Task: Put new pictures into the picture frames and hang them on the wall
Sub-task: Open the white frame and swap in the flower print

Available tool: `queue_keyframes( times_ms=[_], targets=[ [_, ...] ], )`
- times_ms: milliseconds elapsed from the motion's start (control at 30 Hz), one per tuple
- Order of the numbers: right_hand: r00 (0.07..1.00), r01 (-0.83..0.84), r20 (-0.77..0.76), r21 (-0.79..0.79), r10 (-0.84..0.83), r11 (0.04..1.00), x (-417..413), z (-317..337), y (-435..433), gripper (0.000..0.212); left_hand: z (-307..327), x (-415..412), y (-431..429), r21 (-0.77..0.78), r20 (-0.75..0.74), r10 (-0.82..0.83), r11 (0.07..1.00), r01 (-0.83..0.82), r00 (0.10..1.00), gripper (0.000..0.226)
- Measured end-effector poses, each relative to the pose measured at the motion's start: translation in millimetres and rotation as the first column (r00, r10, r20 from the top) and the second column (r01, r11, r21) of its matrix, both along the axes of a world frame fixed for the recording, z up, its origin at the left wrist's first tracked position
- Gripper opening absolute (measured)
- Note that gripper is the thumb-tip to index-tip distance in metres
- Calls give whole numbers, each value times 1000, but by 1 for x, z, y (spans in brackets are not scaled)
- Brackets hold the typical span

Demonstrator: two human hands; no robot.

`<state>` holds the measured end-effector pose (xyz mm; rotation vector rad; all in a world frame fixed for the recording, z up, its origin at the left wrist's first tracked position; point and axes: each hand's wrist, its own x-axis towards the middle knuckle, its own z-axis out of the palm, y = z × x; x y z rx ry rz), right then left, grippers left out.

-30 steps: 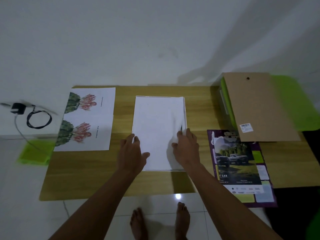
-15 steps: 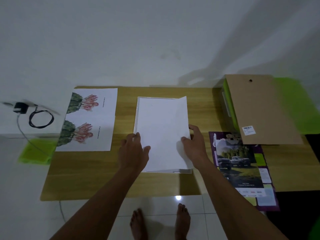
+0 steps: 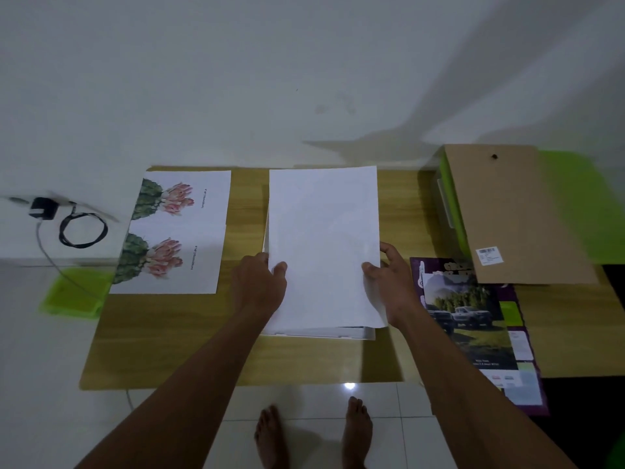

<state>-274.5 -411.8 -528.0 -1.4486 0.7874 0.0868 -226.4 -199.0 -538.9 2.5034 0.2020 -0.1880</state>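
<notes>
Both hands now lift white sheet [image 3: 323, 245] off frame [image 3: 351, 332].

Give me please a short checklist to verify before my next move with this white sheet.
1. Grip: left hand and right hand pinch the white sheet by its edges: ok.
2. Sheet free of creases: ok.
3. Sheet square over the white frame: not ok, skewed.
4. Frame interior empty: cannot tell, covered.
5. Nearby cactus print flat on the table: ok.
6. Loose cardboard backing off the frame: ok.
</notes>
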Motion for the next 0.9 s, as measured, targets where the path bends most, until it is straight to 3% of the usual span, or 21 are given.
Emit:
queue_keyframes(
  times_ms=[133, 233, 367, 433, 567, 700, 767, 900],
  targets=[
    [1000, -9, -2, -20, 9, 1000, 1, 2, 0, 34, 5, 6, 3, -130, 3, 50, 990, -49, 999, 24],
    [998, -62, -29, -122, 59, 991, 3, 13, 5, 38, 19, 7, 6, -216, 69, 24, 976, -9, 997, 21],
    [989, -147, -67, -438, 131, 887, 13, 47, 20, 61, 56, 1, 13, -191, 357, -46, 974, 121, 933, 15],
    [983, -160, -9, -520, 181, 839, 19, 79, 33, 64, 81, -8, 12, -225, 464, -78, 953, 202, 883, 15],
    [958, -214, 72, -461, 276, 862, 31, 147, 57, 74, 127, -30, -3, -121, 537, -197, 944, 306, 820, 16],
    [962, -63, 210, -458, 176, 887, 26, 181, 62, 11, 151, -47, -14, -26, 539, -301, 928, 372, 787, 27],
    [966, -18, 235, -364, 110, 931, 15, 192, 53, 23, 155, -48, -13, -125, 490, -242, 931, 342, 838, 43],
    [958, -134, 245, -73, 148, 988, -8, 200, 22, 35, 159, -25, -7, -400, 323, -41, 900, 175, 946, 49]
  ],
)
